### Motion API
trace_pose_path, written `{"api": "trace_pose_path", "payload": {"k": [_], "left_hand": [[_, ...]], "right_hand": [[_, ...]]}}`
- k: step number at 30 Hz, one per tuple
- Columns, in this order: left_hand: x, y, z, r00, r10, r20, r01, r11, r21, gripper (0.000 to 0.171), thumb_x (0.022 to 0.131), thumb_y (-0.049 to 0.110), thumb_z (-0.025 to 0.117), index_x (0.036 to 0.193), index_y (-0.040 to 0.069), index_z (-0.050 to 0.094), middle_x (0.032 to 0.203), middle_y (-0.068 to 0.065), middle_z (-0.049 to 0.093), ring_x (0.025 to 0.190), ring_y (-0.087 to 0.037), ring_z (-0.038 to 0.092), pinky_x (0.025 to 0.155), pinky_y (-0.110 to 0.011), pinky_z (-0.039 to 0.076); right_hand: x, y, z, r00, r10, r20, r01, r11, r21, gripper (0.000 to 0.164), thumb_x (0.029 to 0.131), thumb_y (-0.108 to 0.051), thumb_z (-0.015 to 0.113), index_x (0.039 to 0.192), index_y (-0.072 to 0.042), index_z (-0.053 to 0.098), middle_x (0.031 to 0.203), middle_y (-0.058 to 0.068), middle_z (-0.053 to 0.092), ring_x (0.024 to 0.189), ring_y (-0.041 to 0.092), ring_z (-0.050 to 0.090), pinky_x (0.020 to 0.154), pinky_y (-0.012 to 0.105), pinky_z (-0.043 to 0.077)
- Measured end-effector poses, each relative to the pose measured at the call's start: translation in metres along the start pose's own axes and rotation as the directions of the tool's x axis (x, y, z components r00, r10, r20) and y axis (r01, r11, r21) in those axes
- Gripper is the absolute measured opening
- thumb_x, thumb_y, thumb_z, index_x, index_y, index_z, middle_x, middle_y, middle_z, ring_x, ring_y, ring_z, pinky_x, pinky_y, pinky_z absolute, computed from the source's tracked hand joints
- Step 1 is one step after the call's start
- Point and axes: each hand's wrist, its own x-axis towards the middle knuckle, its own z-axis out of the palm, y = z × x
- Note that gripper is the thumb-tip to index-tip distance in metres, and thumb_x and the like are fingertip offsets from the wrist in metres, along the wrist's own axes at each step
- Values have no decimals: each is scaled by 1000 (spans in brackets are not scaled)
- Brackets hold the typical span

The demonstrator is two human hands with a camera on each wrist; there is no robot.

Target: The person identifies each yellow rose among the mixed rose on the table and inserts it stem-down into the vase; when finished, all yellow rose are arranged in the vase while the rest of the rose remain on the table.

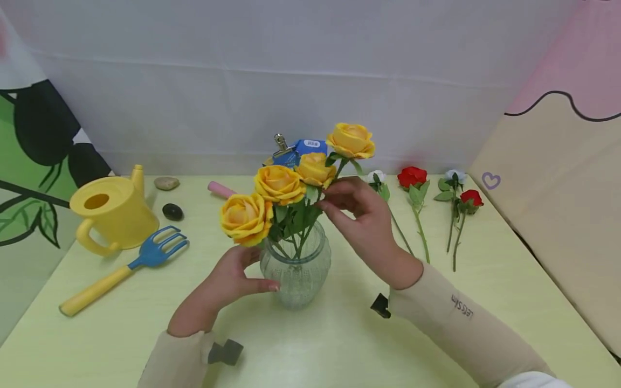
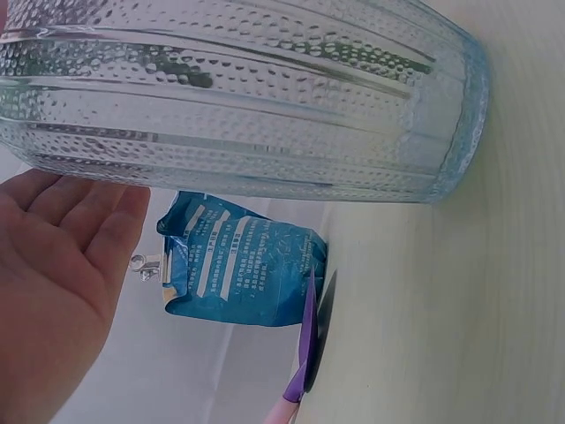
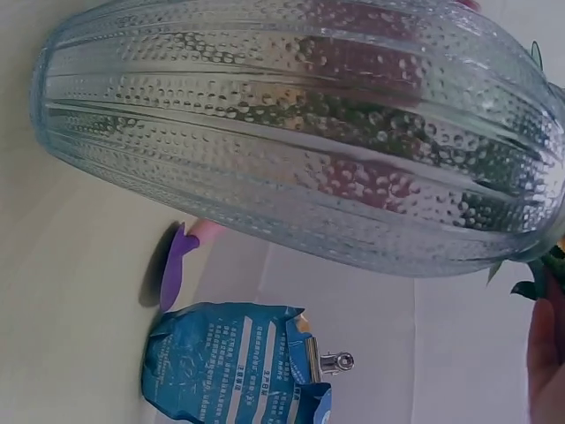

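A ribbed, clear glass vase (image 1: 297,280) stands upright on the table, its dimpled wall filling much of both wrist views. Several yellow roses rise from it, among them a low left rose (image 1: 246,218) and a higher right rose (image 1: 351,141). My left hand (image 1: 237,277) holds the vase from the left, thumb in front and fingers on the far side. With thumb and fingers, my right hand (image 1: 361,221) pinches the stem of the higher right rose above the vase's mouth. The fingers partly hide that stem.
At left are a yellow watering can (image 1: 116,213), a blue garden fork (image 1: 154,250), a black stone (image 1: 172,212) and a tan stone (image 1: 166,183). Behind the vase stands a clipped blue bag (image 2: 247,265) beside a purple-bladed tool (image 3: 177,265). Red roses (image 1: 412,177) and white flowers lie at right.
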Motion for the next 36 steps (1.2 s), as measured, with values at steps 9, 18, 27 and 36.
{"api": "trace_pose_path", "payload": {"k": [9, 18, 27, 36], "left_hand": [[-2, 4, 0, 1000, 3, -12, -2, 1000, 10, 85, 67, 2, 81, 137, -4, 32, 138, -21, 38, 128, -38, 34, 101, -55, 32], [-3, 4, -1, 1000, 6, -7, -6, 1000, 7, 82, 68, 2, 80, 135, -3, 34, 137, -21, 39, 127, -39, 34, 100, -55, 32], [-5, 9, 0, 999, -45, -21, 45, 999, -8, 82, 68, 3, 81, 136, -2, 34, 137, -18, 39, 127, -37, 35, 101, -54, 32], [-6, 8, 0, 998, -56, -28, 56, 998, -6, 82, 67, 2, 81, 135, -3, 35, 137, -20, 40, 127, -39, 35, 101, -55, 32]], "right_hand": [[-26, 1, 1, 999, -6, 39, 5, 999, 42, 12, 73, 12, 66, 84, 7, 65, 85, 10, 63, 89, 19, 59, 84, 35, 49], [-32, -9, 7, 997, 50, -58, -37, 979, 200, 17, 85, -9, 67, 97, -19, 74, 98, -3, 66, 100, 21, 57, 90, 34, 47], [-42, -10, 12, 980, 194, -44, -181, 963, 200, 46, 76, 20, 58, 87, -22, 74, 91, -12, 68, 95, 11, 61, 86, 28, 48], [-52, -6, 6, 994, 106, -22, -99, 971, 220, 29, 79, 15, 61, 89, -9, 74, 100, 0, 67, 105, 24, 55, 94, 36, 44]]}}
